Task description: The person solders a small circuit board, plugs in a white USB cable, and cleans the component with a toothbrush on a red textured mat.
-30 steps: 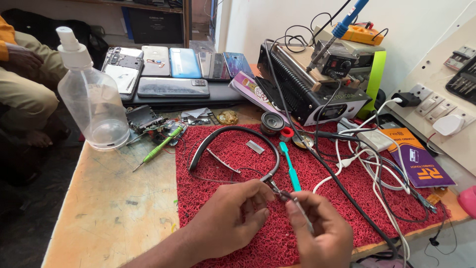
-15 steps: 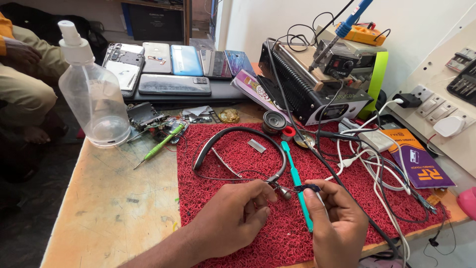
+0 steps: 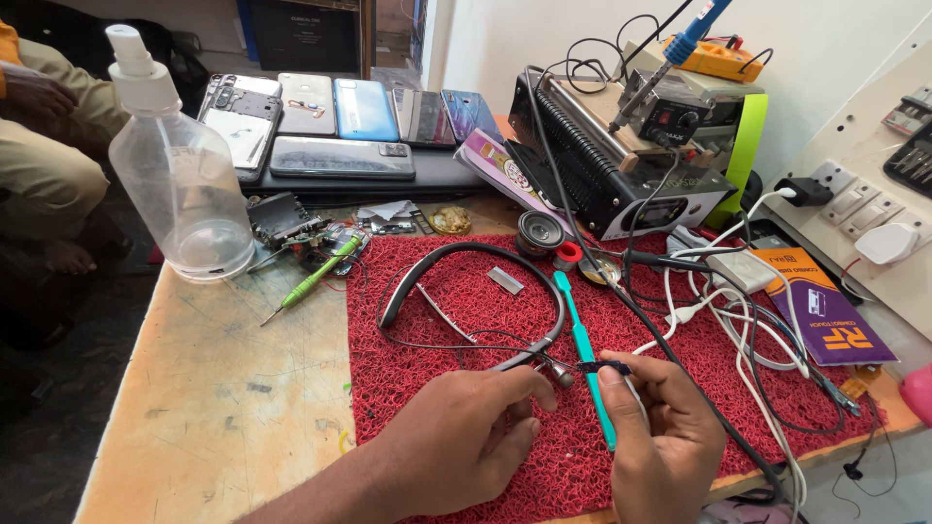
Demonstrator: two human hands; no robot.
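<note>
left hand point(image 3: 466, 437) pinches the near end of the black neckband earphone point(image 3: 466, 281), which lies on the red mat point(image 3: 437, 466) mid-bench. right hand point(image 3: 665, 437) grips a small dark tool point(image 3: 604, 367) at the earbud tip. teal toothbrush point(image 3: 582, 354) sits between the hands. spray bottle point(image 3: 175, 184) far left.

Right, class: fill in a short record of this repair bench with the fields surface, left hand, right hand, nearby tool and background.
surface: red looped mat on a worn wooden table
left hand: left hand pinches the end of the black neckband earphone
right hand: right hand grips a small dark part at the band's tip
nearby tool: teal toothbrush lying on the mat
background: clear plastic spray bottle, row of smartphones
</note>
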